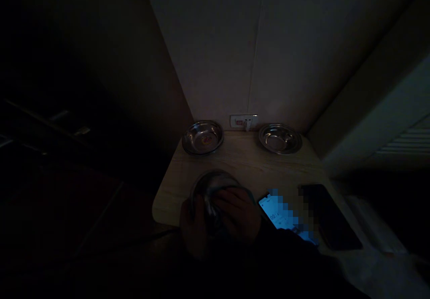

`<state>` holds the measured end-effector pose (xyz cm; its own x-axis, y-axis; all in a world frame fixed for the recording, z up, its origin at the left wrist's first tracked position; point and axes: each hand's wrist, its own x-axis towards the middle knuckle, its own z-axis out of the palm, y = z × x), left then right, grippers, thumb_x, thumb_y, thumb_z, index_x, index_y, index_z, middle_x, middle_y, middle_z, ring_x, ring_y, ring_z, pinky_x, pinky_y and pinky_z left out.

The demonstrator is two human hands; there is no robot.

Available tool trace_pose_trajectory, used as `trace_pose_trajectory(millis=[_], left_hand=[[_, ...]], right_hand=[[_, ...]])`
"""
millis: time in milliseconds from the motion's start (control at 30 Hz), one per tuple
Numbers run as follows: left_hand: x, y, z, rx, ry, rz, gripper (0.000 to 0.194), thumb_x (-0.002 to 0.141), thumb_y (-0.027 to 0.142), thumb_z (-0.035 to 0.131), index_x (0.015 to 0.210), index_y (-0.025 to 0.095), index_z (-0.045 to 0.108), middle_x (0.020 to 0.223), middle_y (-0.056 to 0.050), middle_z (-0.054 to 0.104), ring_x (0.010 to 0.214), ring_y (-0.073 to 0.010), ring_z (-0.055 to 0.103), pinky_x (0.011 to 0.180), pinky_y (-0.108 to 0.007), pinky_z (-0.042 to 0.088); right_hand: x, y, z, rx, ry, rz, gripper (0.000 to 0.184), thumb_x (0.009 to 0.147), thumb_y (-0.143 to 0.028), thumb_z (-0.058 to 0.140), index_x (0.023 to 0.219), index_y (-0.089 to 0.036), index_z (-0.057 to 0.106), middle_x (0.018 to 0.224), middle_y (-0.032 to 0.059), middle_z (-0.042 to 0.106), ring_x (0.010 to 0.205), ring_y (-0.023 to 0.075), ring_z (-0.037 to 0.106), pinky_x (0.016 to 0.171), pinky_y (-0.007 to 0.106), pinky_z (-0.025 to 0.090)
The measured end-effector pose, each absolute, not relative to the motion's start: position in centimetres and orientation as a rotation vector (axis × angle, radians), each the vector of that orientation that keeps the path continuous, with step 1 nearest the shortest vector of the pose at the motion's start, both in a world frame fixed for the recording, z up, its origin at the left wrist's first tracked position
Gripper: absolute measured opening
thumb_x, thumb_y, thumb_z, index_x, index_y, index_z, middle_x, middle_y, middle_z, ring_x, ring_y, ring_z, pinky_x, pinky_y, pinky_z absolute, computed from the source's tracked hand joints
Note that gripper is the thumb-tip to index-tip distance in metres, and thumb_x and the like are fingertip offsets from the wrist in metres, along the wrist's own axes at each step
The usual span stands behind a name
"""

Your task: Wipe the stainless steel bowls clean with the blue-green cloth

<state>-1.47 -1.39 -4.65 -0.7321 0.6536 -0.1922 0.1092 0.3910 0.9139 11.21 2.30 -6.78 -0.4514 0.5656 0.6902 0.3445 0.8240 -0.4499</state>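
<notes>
A dim room, seemingly in a home, is surrounding a wood-look table. Metal bowls are resting near a wall socket.

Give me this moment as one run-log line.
left hand: at near bowl; right hand: over it; behind: left bowl, right bowl; rightward: lit phone, dark device; light: dim

Your head view is severely underexposed, with the left side and lower foreground falling almost to black and only a weak, dull light reaching the wall and the tabletop; the brightest source is the blue-lit phone screen, part of which is covered by square pixel blocks. You have faint glints on the metal bowls by the wall, soft smearing over both hands and the bowl between them, and muted, grainy detail throughout.
</notes>
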Motion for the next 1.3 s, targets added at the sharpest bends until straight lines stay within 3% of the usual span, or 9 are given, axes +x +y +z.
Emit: trace_pose_trajectory(millis=[233,367,500,667,800,1033,1167,1300], left_hand=[[-1.6,-1.5,-5.2,0.704,2.125,1.319,0.039,0.074,0.054,0.049,0.085,0.018,0.058,0.083,-0.008,0.065,0.078,-0.0245,0.061,0.074,-0.039,0.047],[-1.3,-1.4,-5.2,0.693,2.155,1.327,0.037,0.076,0.053,0.051,0.087,0.018,0.058,0.087,-0.008,0.065,0.081,-0.0247,0.061,0.074,-0.038,0.047],[-1.8,-1.7,-5.5,0.708,2.134,1.342,0.029,0.078,0.046,0.052,0.085,0.019,0.061,0.090,-0.009,0.066,0.086,-0.0246,0.061,0.077,-0.037,0.047],[-3.6,-2.6,-6.0,0.794,2.100,1.251,0.027,0.075,0.040,0.056,0.091,0.020,0.064,0.100,-0.011,0.066,0.099,-0.0281,0.058,0.086,-0.041,0.045],[-5.1,-2.7,-6.1,0.827,2.038,1.116,0.033,0.076,0.044,0.053,0.091,0.018,0.067,0.094,-0.013,0.068,0.095,-0.0304,0.060,0.086,-0.045,0.044],[-6.7,-3.1,-5.5,0.897,1.781,1.154,0.035,0.051,0.018,0.072,0.086,0.021,0.072,0.112,-0.009,0.067,0.118,-0.0319,0.050,0.104,-0.038,0.032],[-6.4,-2.9,-6.0,0.611,1.689,1.223,0.029,0.057,0.022,0.071,0.085,0.016,0.072,0.102,-0.011,0.069,0.111,-0.0327,0.054,0.100,-0.040,0.036],[-5.9,-2.5,-6.9,0.434,1.587,1.273,0.022,0.067,0.030,0.067,0.085,0.019,0.071,0.096,-0.008,0.070,0.104,-0.0289,0.059,0.094,-0.040,0.041]], right_hand=[[10.2,2.7,-6.0,-0.621,-2.089,0.316,0.030,0.085,-0.019,0.047,0.111,-0.021,0.062,0.107,0.0058,0.068,0.096,0.0216,0.055,0.081,0.038,0.050],[10.4,5.2,-6.1,-0.743,-2.038,0.386,0.030,0.084,-0.017,0.047,0.108,-0.018,0.064,0.110,0.0086,0.066,0.102,0.0230,0.054,0.087,0.042,0.048],[11.8,7.2,-7.4,-0.929,-1.847,0.564,0.027,0.081,-0.018,0.050,0.103,-0.021,0.068,0.102,0.0071,0.069,0.096,0.0215,0.060,0.085,0.040,0.050],[14.2,7.7,-9.0,-1.157,-1.579,0.640,0.029,0.089,-0.025,0.044,0.108,-0.018,0.064,0.102,0.0098,0.070,0.094,0.0210,0.065,0.080,0.039,0.053],[14.8,7.0,-8.7,-1.236,-1.384,0.788,0.030,0.086,-0.034,0.049,0.107,-0.020,0.065,0.104,0.0083,0.070,0.096,0.0225,0.065,0.084,0.041,0.051],[15.5,6.1,-8.3,-1.399,-1.059,0.940,0.039,0.074,-0.045,0.054,0.099,-0.018,0.066,0.102,0.0086,0.070,0.098,0.0252,0.061,0.091,0.043,0.043],[16.1,6.0,-8.6,-1.449,-0.980,1.007,0.037,0.071,-0.048,0.056,0.090,-0.018,0.065,0.090,0.0068,0.070,0.090,0.0244,0.061,0.086,0.041,0.044],[16.4,6.1,-8.8,-1.460,-0.988,1.037,0.037,0.070,-0.051,0.056,0.083,-0.018,0.066,0.083,0.0066,0.070,0.083,0.0243,0.062,0.081,0.041,0.045]])
